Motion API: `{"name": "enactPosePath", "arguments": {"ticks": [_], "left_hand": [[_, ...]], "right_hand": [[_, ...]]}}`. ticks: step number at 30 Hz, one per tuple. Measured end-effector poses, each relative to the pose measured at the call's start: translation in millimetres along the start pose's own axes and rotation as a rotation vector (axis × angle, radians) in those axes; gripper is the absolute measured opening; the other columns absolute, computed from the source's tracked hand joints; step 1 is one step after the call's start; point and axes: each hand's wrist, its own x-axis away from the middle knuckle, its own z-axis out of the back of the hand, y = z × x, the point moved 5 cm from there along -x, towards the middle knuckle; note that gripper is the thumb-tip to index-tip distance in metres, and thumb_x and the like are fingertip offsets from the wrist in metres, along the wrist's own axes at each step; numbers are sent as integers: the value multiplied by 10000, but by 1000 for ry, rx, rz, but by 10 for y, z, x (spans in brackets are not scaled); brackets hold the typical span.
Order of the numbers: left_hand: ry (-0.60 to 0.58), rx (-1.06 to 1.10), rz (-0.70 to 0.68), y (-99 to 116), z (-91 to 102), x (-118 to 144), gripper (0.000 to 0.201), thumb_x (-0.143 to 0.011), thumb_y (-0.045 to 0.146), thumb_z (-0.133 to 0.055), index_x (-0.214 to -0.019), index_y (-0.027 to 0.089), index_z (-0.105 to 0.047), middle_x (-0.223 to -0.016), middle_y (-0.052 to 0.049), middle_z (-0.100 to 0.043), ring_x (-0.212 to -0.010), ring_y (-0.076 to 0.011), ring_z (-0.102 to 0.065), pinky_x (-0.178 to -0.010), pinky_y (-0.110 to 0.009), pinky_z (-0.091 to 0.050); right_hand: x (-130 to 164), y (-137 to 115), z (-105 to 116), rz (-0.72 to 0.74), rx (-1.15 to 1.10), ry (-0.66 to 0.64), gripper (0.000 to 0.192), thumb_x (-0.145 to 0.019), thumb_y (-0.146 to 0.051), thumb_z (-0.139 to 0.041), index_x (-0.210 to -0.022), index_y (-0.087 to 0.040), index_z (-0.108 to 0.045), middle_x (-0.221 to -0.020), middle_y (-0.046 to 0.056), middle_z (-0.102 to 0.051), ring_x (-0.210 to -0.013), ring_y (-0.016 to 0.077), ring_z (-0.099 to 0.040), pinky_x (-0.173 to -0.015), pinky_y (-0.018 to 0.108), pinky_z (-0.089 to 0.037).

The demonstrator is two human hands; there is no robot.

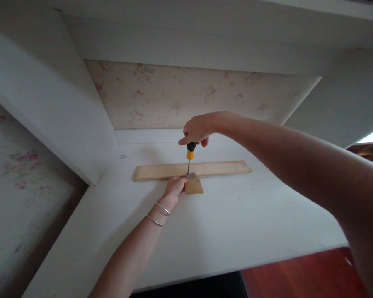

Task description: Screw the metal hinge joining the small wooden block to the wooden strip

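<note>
My right hand [199, 129] is wrapped round the handle of a black and yellow screwdriver [190, 154], held upright. The shaft points down, and its tip meets a small metal hinge [191, 175]. The hinge lies where a long, thin wooden board [219, 169] and a small wooden piece [194, 186] come together. My left hand [175, 187], with two silver bangles on the wrist, is closed at the left edge of the small piece, its thumb and finger beside the hinge. Its other fingertips are partly hidden.
The boards rest on a white desktop [230, 223]. Two small screw-like pieces [123, 156] lie at its left rear. A white upright panel [77, 124] stands on the left, and a white shelf [189, 45] hangs overhead. Flowered wallpaper [174, 95] covers the back.
</note>
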Motion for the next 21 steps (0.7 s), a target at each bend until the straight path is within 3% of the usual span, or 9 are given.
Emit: {"name": "enactPosePath", "arguments": {"ticks": [3,5,8,12,17,21], "left_hand": [[-5,11,1,-6,0,-5,41,-610,163,-605,-617,123,-605,-604,-16,-605,-529,-104,-537,-478,-207,-386],[-12,13,0,-14,0,-15,47,-609,165,-610,-624,121,-611,-609,-16,-606,-532,-103,-538,-482,-206,-386],[-2,11,4,-30,11,-29,47,-599,165,-619,-602,120,-606,-595,-17,-602,-524,-100,-530,-485,-207,-379],[5,12,12,-36,18,-29,41,-596,163,-618,-598,123,-612,-602,-22,-614,-535,-107,-536,-498,-217,-388],[0,11,9,-19,16,-12,46,-604,160,-609,-612,119,-627,-605,-26,-618,-541,-106,-533,-496,-212,-380],[3,1,3,-8,19,-4,37,-605,156,-606,-602,122,-619,-590,-18,-604,-525,-103,-519,-483,-214,-367]], "right_hand": [[-7,-43,-48,68,23,-48,374,-543,-421,-809,-811,-206,-660,-572,-33,-612,-522,150,-598,-537,268,-406],[10,-53,-59,18,54,-74,402,-544,-379,-816,-875,-210,-664,-589,-32,-625,-521,155,-605,-543,271,-413],[54,-53,-38,-100,155,-99,399,-652,-495,-721,-885,-175,-677,-586,3,-628,-566,183,-629,-573,291,-430],[101,-107,-29,-46,214,-169,501,-735,-481,-656,-1150,-209,-592,-758,15,-686,-660,176,-648,-600,271,-438],[93,-85,9,-84,329,-151,443,-792,-537,-566,-1042,-181,-649,-730,35,-680,-667,192,-649,-623,293,-430],[71,-114,-12,-15,294,-196,478,-750,-503,-639,-1133,-218,-613,-792,21,-691,-730,197,-649,-645,289,-424]]}}
